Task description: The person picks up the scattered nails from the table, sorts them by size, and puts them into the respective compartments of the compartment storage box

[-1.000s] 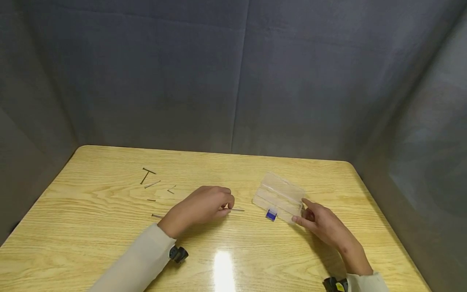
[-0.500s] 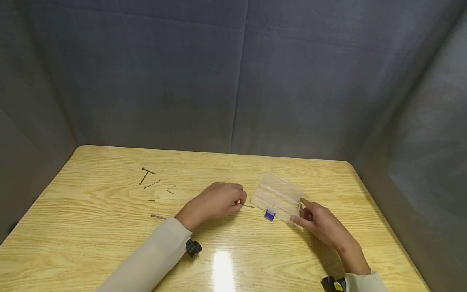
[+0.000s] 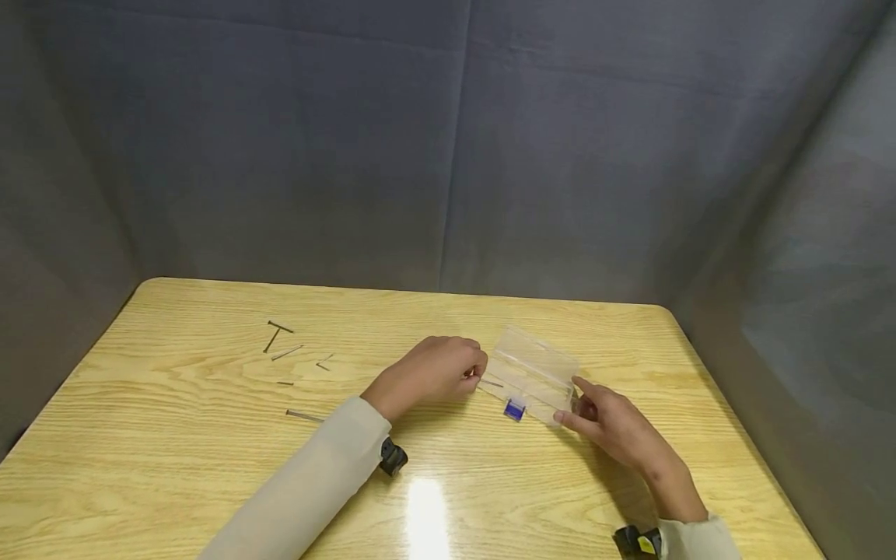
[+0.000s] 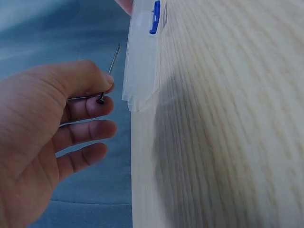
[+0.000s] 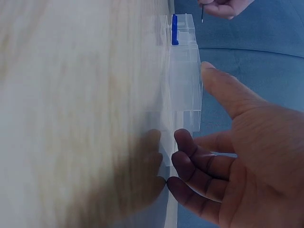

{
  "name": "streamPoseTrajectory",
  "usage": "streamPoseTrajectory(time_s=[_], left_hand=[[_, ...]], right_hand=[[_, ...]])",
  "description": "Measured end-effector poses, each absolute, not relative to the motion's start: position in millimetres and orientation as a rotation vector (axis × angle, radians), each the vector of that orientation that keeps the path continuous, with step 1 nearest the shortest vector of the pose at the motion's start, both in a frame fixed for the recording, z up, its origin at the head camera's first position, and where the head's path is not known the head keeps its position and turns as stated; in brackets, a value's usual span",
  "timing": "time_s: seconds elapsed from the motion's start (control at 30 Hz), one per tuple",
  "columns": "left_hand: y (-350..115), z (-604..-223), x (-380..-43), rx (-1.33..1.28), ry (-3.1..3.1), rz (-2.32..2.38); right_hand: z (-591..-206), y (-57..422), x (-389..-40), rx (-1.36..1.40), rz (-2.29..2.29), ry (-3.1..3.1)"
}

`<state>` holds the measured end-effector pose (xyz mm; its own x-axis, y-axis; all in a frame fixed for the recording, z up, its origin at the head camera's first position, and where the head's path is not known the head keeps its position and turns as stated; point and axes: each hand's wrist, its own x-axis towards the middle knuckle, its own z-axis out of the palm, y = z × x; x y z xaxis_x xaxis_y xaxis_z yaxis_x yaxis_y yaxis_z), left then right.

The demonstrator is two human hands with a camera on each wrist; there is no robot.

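My left hand (image 3: pixel 441 369) pinches a nail (image 4: pixel 111 66) between thumb and forefinger, its head near the fingertips and its point reaching out. In the head view the nail lies over the left part of a clear plastic compartment box (image 3: pixel 532 365); in the left wrist view it shows apart from the box wall. A blue latch (image 3: pixel 514 409) sits on the box's near side. My right hand (image 3: pixel 616 424) holds the box's right end, thumb at the near corner and forefinger at the far one. Its other fingers curl loosely beside the box.
Several loose nails lie on the wooden table's left side: two dark long ones (image 3: pixel 280 327), a thinner one (image 3: pixel 287 352), small ones (image 3: pixel 323 365), a short one (image 3: pixel 285 383), and a long one (image 3: pixel 302 415) partly behind the left sleeve. Grey curtains (image 3: pixel 448 155) surround the table.
My left hand has moved right and slightly away from me, bringing the nail from the bare tabletop to over the box. The right hand stays at the box's end.
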<state>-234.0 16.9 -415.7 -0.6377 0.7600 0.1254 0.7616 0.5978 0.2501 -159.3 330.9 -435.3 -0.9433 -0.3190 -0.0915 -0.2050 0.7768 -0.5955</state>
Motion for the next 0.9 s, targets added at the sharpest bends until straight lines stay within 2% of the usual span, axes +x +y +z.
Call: streamPoseTrajectory(time_s=[0.9], left_hand=[[62.9, -426.0, -261.2, -1.354, -2.701, -0.478]], right_hand=[[-435.3, 329.7, -160.9, -0.444, -0.935, 2.816]])
